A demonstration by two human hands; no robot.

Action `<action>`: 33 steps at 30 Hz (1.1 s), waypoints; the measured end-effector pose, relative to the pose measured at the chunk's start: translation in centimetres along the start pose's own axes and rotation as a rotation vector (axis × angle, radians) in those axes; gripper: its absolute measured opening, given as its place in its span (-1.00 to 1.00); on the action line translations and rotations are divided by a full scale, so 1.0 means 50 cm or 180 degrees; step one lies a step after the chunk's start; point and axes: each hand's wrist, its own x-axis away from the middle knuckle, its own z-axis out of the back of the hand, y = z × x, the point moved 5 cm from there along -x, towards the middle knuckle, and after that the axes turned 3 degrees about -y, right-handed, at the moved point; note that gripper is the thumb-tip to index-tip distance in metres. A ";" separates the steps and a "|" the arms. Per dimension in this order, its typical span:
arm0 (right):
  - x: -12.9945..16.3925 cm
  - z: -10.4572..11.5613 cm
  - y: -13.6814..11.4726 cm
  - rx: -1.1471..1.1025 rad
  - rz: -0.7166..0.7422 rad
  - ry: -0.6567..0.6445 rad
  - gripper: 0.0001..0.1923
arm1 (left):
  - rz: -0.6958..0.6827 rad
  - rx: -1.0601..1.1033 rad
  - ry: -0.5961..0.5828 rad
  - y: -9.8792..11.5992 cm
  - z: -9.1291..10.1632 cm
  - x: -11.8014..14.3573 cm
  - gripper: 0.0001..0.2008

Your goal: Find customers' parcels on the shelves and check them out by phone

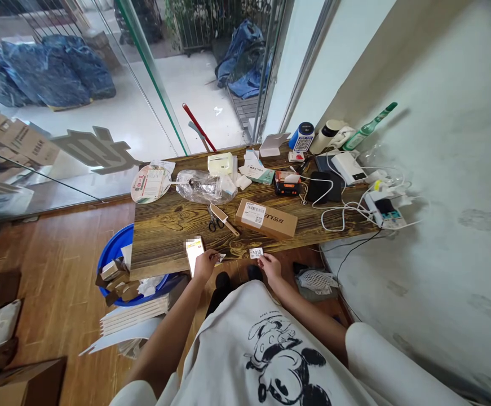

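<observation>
At the table's front edge my right hand [270, 266] pinches a small white label [256, 253] printed with "5010". My left hand [206, 265] is closed, with a second small printed label [221, 257] at its fingertips, partly covered by the fingers. Beside that hand a white, phone-like flat thing [194, 255] lies on the table, its upper end blurred. Farther in are black-handled scissors [213, 222] and a knife [224, 217] in a light brown sheath. A long brown carton [266, 219] with a white shipping label lies beyond my right hand.
On the wooden table [156, 231] are a round fan [151, 183], clear plastic wrap [203, 186], a black-and-orange device [287, 183], cables and a power strip [384, 210]. A green bottle [367, 128] stands at the back right. A blue bin [114, 248] of cardboard scraps stands left.
</observation>
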 end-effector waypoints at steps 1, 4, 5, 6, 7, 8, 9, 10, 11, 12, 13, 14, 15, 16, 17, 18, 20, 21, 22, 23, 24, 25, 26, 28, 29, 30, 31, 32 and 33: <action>0.001 0.000 -0.001 0.0038 -0.0048 -0.0055 -0.80 | 0.0052 0.0197 0.0089 -0.002 0.004 0.001 -0.88; 0.006 0.000 -0.007 0.0140 -0.0142 -0.0156 -0.80 | 0.0149 0.0765 0.0329 -0.004 0.014 0.008 -0.81; 0.008 0.000 -0.011 0.0172 -0.0149 -0.0165 -0.80 | 0.0158 0.0933 0.0398 -0.003 0.017 0.012 -0.79; 0.009 -0.001 -0.015 0.0203 -0.0145 -0.0166 -0.79 | 0.0156 0.1082 0.0459 -0.001 0.019 0.016 -0.76; 0.011 -0.002 -0.019 0.0233 -0.0133 -0.0160 -0.79 | 0.0151 0.1212 0.0512 0.001 0.021 0.021 -0.73; 0.013 -0.003 -0.023 0.0262 -0.0113 -0.0148 -0.78 | 0.0144 0.1325 0.0553 0.004 0.022 0.026 -0.71; 0.015 -0.004 -0.028 0.0292 -0.0088 -0.0128 -0.78 | 0.0137 0.1423 0.0582 0.007 0.023 0.030 -0.69; 0.016 -0.005 -0.033 0.0324 -0.0060 -0.0106 -0.77 | 0.0133 0.1508 0.0603 0.010 0.024 0.035 -0.68; 0.018 -0.006 -0.038 0.0360 -0.0031 -0.0085 -0.76 | 0.0131 0.1585 0.0617 0.014 0.024 0.038 -0.68; 0.020 -0.007 -0.042 0.0399 -0.0002 -0.0066 -0.76 | 0.0130 0.1658 0.0624 0.017 0.024 0.041 -0.68; 0.022 -0.008 -0.047 0.0440 0.0026 -0.0049 -0.75 | 0.0130 0.1729 0.0626 0.020 0.024 0.043 -0.68; 0.025 -0.009 -0.051 0.0484 0.0053 -0.0035 -0.76 | 0.0133 0.1795 0.0626 0.023 0.024 0.044 -0.68; 0.027 -0.009 -0.056 0.0526 0.0079 -0.0020 -0.76 | 0.0140 0.1858 0.0626 0.025 0.025 0.045 -0.68; 0.030 -0.009 -0.061 0.0566 0.0107 -0.0002 -0.76 | 0.0152 0.1915 0.0630 0.027 0.025 0.046 -0.67; 0.032 -0.008 -0.065 0.0601 0.0137 0.0024 -0.75 | 0.0168 0.1965 0.0640 0.027 0.026 0.047 -0.66; 0.035 -0.006 -0.070 0.0632 0.0171 0.0054 -0.75 | 0.0189 0.2006 0.0658 0.026 0.027 0.050 -0.66; 0.040 -0.004 -0.078 0.0680 0.0238 0.0111 -0.73 | 0.0248 0.2076 0.0723 0.018 0.029 0.059 -0.65; 0.042 -0.003 -0.080 0.0694 0.0264 0.0126 -0.72 | 0.0285 0.2108 0.0770 0.010 0.031 0.066 -0.65; 0.044 -0.004 -0.082 0.0700 0.0280 0.0125 -0.71 | 0.0329 0.2140 0.0830 -0.001 0.032 0.076 -0.66; 0.045 -0.006 -0.082 0.0699 0.0285 0.0107 -0.71 | 0.0381 0.2169 0.0909 -0.016 0.033 0.086 -0.67; 0.046 -0.011 -0.079 0.0694 0.0277 0.0077 -0.70 | 0.0444 0.2196 0.1011 -0.032 0.035 0.098 -0.68; 0.046 -0.017 -0.075 0.0691 0.0255 0.0045 -0.70 | 0.0518 0.2219 0.1136 -0.052 0.037 0.111 -0.69; 0.046 -0.023 -0.069 0.0692 0.0219 0.0020 -0.69 | 0.0600 0.2239 0.1275 -0.073 0.039 0.124 -0.69; 0.044 -0.038 -0.051 0.0719 0.0107 0.0042 -0.70 | 0.0773 0.2280 0.1548 -0.116 0.041 0.148 -0.66; 0.043 -0.044 -0.040 0.0745 0.0035 0.0099 -0.70 | 0.0849 0.2302 0.1662 -0.135 0.041 0.157 -0.64; 0.042 -0.049 -0.029 0.0776 -0.0042 0.0177 -0.70 | 0.0913 0.2328 0.1752 -0.153 0.041 0.165 -0.63; 0.040 -0.053 -0.017 0.0811 -0.0120 0.0265 -0.70 | 0.0966 0.2353 0.1820 -0.169 0.040 0.171 -0.62; 0.039 -0.056 -0.006 0.0846 -0.0195 0.0351 -0.70 | 0.1011 0.2376 0.1870 -0.183 0.038 0.176 -0.61; 0.037 -0.058 0.003 0.0876 -0.0257 0.0418 -0.69 | 0.1050 0.2399 0.1905 -0.195 0.037 0.179 -0.60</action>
